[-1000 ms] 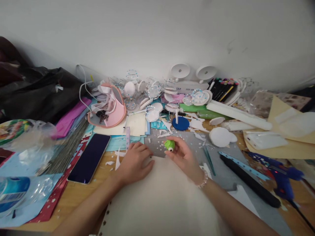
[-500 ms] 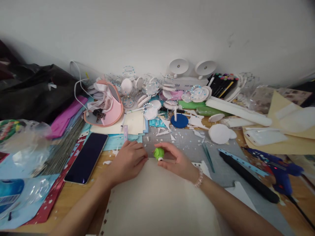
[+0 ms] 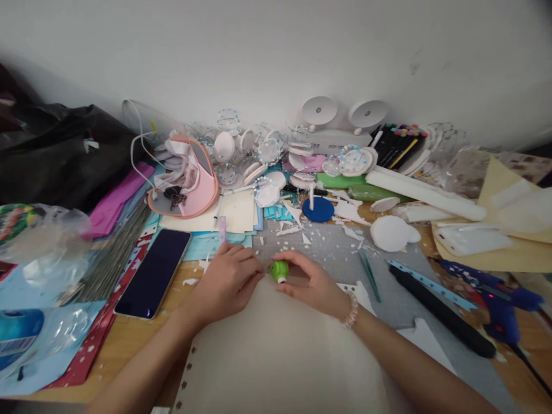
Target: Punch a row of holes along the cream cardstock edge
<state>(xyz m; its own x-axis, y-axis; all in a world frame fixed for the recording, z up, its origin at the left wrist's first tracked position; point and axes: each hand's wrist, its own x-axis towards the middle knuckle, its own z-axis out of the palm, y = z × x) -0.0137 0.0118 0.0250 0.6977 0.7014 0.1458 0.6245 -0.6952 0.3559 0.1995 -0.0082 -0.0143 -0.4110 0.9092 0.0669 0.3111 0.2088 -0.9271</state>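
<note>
A large cream sheet of paper (image 3: 276, 356) lies in front of me, with small flower-shaped holes along its left edge and at the top right. My right hand (image 3: 310, 286) grips a small green craft punch (image 3: 280, 271) at the sheet's far edge, between thumb and fingers. Close to the punch, on its left, my left hand (image 3: 233, 280) has its fingers curled together on the paper's far edge. The paper's grip point under the left fingers is partly hidden. A pink beaded bracelet (image 3: 351, 309) circles the right wrist.
A phone (image 3: 153, 274) lies left. Tweezers (image 3: 370, 276), a black stick-shaped object (image 3: 444, 310) and a blue glue gun (image 3: 495, 293) lie right. A blue disc (image 3: 318, 210), paper scraps, a pink visor (image 3: 200, 192) and white discs (image 3: 267, 192) crowd the back.
The view has shifted slightly, so the background sits a little differently. Both hands keep nearly the same pose, with the green craft punch still in the right hand at the paper's edge.
</note>
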